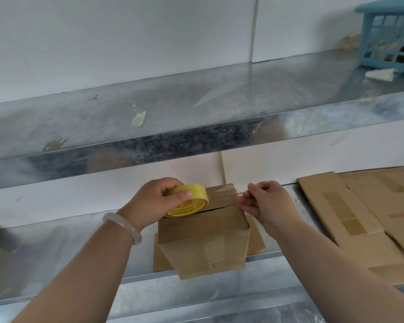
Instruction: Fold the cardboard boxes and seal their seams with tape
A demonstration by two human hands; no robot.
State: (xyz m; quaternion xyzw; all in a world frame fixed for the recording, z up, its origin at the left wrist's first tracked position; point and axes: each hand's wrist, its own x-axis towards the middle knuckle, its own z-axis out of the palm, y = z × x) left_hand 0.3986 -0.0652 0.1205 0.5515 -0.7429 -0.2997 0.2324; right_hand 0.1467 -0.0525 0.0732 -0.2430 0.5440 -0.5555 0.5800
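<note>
The folded cardboard box stands on the lower metal shelf, on top of a flat cardboard sheet. The box's near bottom edge projects past the shelf's front lip, and its far top edge lies close to the white back wall. Bare shelf surface extends to the left of the box. To the right, a stack of flattened cardboard boxes lies apart from it, and the right forearm crosses the gap between them. The upper metal shelf spans the full width overhead, its front lip above and in front of both hands. The left hand comes in from the left, wrist bent and a pale bangle on it. Its fingers and thumb are curled round a yellow tape roll, which is tilted on edge against the left part of the box top. A clear tape strip runs from the roll across the box top. The right hand is at the box's upper right edge with its fingers curled in. Its thumb and forefinger pinch the end of the strip, though the film there is hard to make out. A blue plastic basket and a crumpled paper scrap sit at the upper shelf's right end.
</note>
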